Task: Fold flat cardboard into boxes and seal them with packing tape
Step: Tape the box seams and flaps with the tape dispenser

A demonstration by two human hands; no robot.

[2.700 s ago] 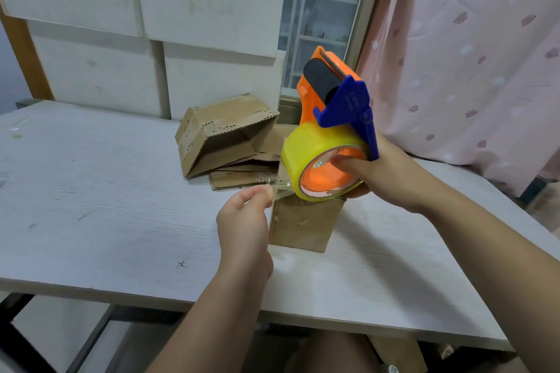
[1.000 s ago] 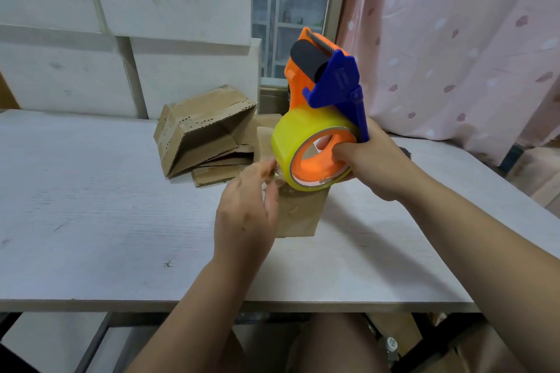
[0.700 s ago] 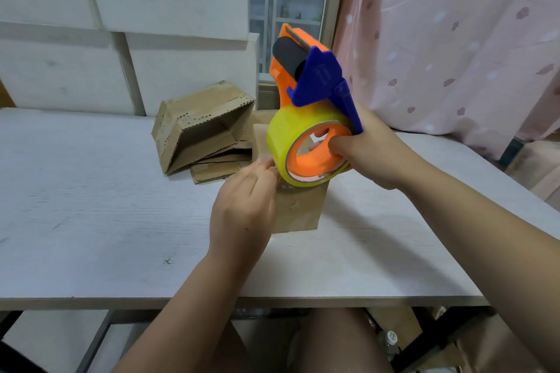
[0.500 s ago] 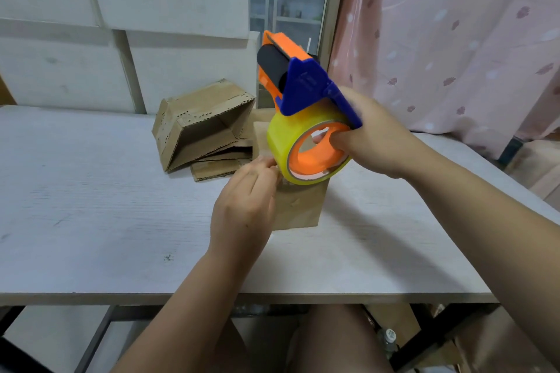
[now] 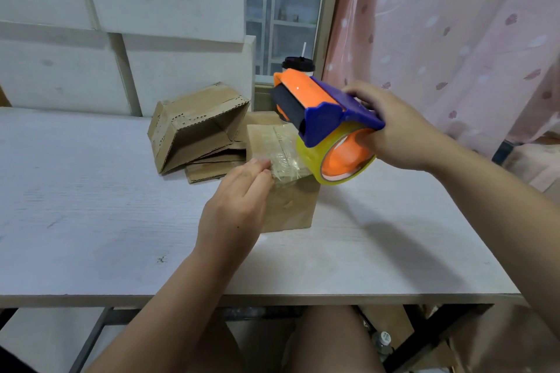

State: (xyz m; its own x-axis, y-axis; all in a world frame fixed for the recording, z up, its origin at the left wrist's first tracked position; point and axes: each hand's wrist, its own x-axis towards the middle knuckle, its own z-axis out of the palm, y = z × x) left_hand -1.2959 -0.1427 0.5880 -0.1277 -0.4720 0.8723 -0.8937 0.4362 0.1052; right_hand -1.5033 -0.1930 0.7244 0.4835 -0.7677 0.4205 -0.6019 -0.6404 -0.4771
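Sticking tape on the little box

The box (image 5: 288, 209) sits in the middle of the desk (image 5: 91, 206), a bit nearer the far edge. The left hand (image 5: 233, 206) is closest to it, and its fingers (image 5: 257, 169) lie straight and close together, pressing the tape (image 5: 285, 160) down on the near top edge. The right hand (image 5: 394, 127) grips the tape gun (image 5: 321, 118), which is just right of those fingers and over the box's right side. The line on the box top runs toward the far edge, so I think the roll must go that way.
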